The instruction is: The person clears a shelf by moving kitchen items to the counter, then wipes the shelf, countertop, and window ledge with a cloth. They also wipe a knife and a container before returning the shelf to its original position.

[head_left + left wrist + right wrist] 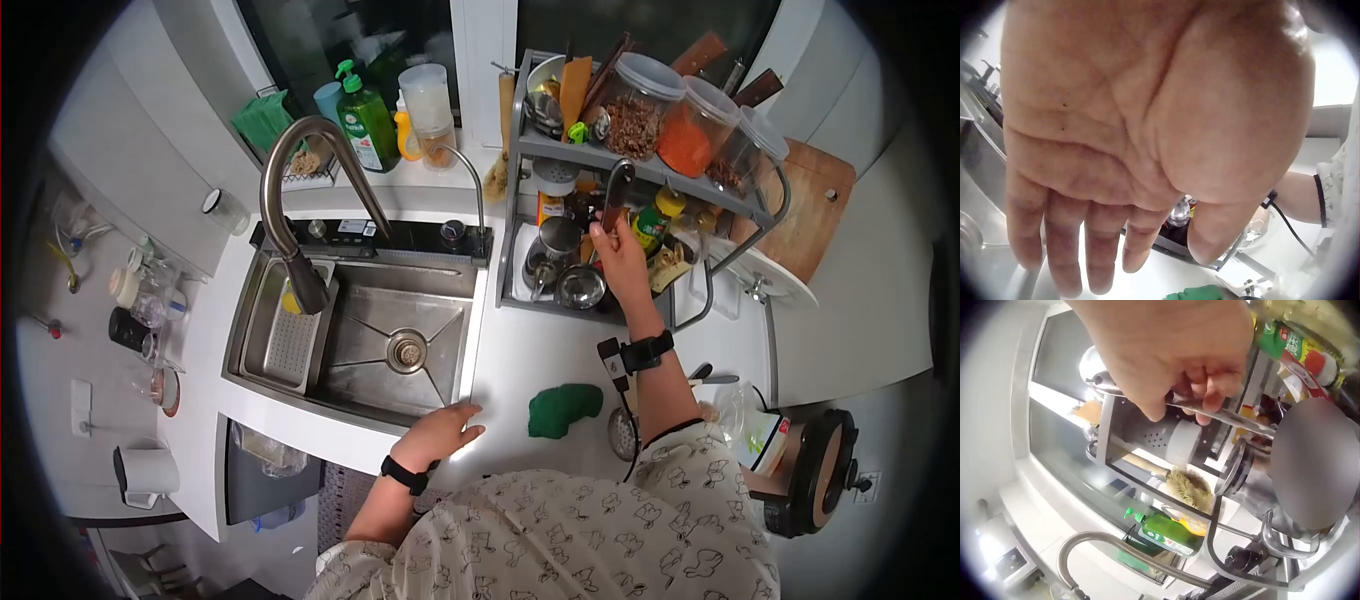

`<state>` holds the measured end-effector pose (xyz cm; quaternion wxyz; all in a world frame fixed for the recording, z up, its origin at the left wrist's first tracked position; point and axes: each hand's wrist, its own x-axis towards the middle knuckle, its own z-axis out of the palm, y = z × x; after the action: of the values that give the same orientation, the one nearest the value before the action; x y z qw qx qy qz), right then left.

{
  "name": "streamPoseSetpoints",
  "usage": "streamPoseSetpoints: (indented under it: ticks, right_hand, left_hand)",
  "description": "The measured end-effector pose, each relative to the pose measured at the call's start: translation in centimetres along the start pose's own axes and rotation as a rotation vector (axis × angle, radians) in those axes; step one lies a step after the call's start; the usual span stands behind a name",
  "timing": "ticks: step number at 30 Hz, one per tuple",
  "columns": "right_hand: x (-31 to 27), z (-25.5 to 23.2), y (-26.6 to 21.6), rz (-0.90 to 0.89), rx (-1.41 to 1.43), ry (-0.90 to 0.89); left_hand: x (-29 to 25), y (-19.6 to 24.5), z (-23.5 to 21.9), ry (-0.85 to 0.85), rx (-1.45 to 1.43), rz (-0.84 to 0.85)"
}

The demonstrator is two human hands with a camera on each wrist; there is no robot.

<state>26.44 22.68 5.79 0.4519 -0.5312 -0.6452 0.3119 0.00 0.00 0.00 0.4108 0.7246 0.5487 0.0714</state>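
My right hand [625,265] grips a ladle [619,187] by its long handle, in front of the grey two-tier rack [650,152]. The dark handle end points up past the top shelf, and the round steel bowl hangs low over the bottom shelf. In the right wrist view the ladle's shaft [1238,420] runs out from between thumb and fingers. Beside the bowl stands a glass jar [556,240] with a metal lid. My left hand [438,436] is at the sink's front right corner, palm bare and fingers extended in the left wrist view.
A steel sink [390,300] with a tall faucet [272,200] lies to the left. A green cloth [565,410] is on the counter. Lidded jars [640,105] fill the top shelf; bottles [658,215] crowd below. A cutting board [815,200] leans at right.
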Motion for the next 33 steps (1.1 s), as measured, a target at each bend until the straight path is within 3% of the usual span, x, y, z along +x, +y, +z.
streamPoseSetpoints:
  ticks: [3, 12, 15, 17, 18, 21, 24, 26, 27, 30, 33]
  right_hand:
    - [1.5, 0.4, 0.4, -0.057, 0.226, -0.031]
    - [-2.3, -1.4, -3.4, -0.034, 0.262, -0.143]
    - [-5.8, -1.2, -3.3, -0.033, 0.361, -0.070]
    - [-8.9, -2.2, -2.0, 0.045, 0.302, -0.033]
    - [-10.3, -2.4, -0.6, 0.007, 0.368, 0.075]
    - [-15.2, -6.1, 1.6, 0.167, 0.475, 0.335]
    - [-19.6, -12.2, 2.1, 0.278, 0.356, 0.598]
    - [-22.8, -16.7, 4.2, 0.343, 0.257, 0.683]
    - [-24.4, -18.1, 5.1, 0.408, 0.345, 0.729]
    - [-28.3, -22.0, 7.5, 0.573, 0.249, 0.626]
    - [-30.2, -22.6, 10.6, 0.669, 0.178, 0.499]
  left_hand:
    - [0.6, 0.1, -1.0, 0.018, 0.004, -0.014]
    - [-2.0, 0.4, 0.5, 0.059, 0.028, 0.006]
    - [-3.1, 0.5, 0.7, 0.016, 0.015, -0.020]
    - [-3.2, 0.5, 0.8, 0.095, -0.043, 0.043]
    - [-3.2, 1.9, 0.2, 0.029, -0.146, -0.100]
    - [-3.8, 0.9, 1.3, 0.006, -0.029, -0.020]
    - [-3.7, 1.1, 1.3, -0.068, 0.006, 0.018]
    - [-3.1, 1.5, 1.4, -0.084, 0.058, 0.057]
    - [-3.0, 1.6, 1.1, -0.092, 0.066, 0.048]
    - [-2.2, 2.7, 1.1, -0.107, 0.118, 0.131]
    - [-1.5, 4.9, 0.9, -0.162, 0.112, 0.108]
